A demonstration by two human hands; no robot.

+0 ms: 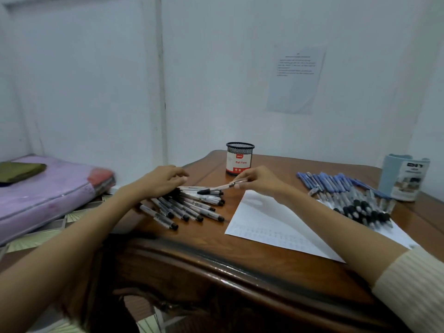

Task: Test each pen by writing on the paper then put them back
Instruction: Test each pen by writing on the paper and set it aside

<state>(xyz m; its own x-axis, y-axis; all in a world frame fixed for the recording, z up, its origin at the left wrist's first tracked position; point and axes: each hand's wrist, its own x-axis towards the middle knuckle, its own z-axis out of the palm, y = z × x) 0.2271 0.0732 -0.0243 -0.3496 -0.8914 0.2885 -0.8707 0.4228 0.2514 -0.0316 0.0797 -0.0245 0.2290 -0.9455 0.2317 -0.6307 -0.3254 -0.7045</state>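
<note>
The words "Ball Pens" stand on the white label of a black mesh pen cup (239, 159) at the back of the surface (211, 243). Its red band carries a blurred logo. Print on the pale blue holder (403, 179), the wall sheet (296, 78) and the paper (269, 219) is too small to read.

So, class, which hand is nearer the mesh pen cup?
Right. The right hand, pinching a pen, is in front of the mesh pen cup; the left hand is over the pen pile, farther left.

Left hand (163, 180) seemingly loose; right hand (258, 180) pinched.
</note>
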